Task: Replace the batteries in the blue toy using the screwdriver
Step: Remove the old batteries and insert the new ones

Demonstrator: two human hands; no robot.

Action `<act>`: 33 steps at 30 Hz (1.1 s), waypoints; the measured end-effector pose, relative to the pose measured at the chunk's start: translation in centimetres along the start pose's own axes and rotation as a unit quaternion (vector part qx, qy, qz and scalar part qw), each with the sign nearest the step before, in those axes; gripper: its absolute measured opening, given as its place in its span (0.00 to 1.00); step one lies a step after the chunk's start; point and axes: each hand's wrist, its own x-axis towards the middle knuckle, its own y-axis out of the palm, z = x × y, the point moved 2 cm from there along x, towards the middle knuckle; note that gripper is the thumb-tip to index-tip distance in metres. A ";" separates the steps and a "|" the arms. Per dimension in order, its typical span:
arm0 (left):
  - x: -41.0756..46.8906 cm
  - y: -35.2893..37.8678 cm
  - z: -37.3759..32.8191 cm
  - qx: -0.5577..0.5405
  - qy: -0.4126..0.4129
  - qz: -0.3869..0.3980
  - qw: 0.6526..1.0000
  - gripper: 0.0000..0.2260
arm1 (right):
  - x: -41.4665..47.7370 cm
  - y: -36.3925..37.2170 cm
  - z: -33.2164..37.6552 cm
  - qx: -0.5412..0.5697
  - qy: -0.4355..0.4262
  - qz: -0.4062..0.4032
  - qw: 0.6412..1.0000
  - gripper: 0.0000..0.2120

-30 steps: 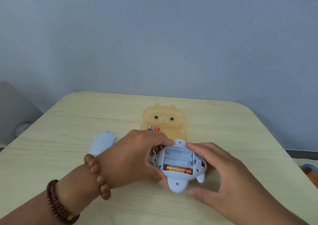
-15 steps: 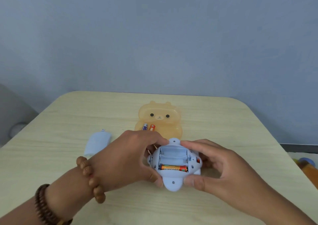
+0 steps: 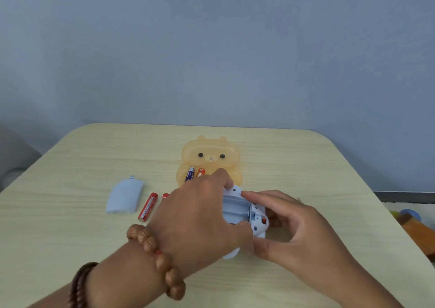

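Under the left hand (image 3: 197, 216), the blue toy (image 3: 244, 210) sits mostly hidden, both hands' grip clamped on it.

Both hands grip the blue toy (image 3: 244, 210) (compartment open).

Cover (image 3: 125, 198) lies left of battery (image 3: 147, 206), toy (image 3: 244, 213) right.

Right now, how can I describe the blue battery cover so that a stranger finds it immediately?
Start at the orange bear-shaped box in the middle of the table, then look left and slightly nearer. The battery cover lies flat there, beside a red battery. It is the only pale blue, curved plate, with a small tab at its far end.
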 end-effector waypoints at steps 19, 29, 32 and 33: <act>-0.1 0.2 -1.4 0.024 -0.006 -0.032 0.999 0.22 | -0.1 0.5 -0.9 -0.002 -0.039 -0.039 0.998 0.33; -1.0 0.6 -1.9 0.008 0.005 -0.021 1.000 0.16 | -0.1 0.5 -1.0 0.005 -0.041 -0.029 0.999 0.33; -1.2 0.6 -1.8 0.026 0.014 -0.018 0.999 0.10 | -0.1 0.5 -1.0 0.011 -0.040 -0.032 0.999 0.31; -1.3 0.7 -1.7 0.032 0.015 -0.015 0.999 0.09 | -0.1 0.5 -1.0 0.013 -0.041 -0.032 0.999 0.30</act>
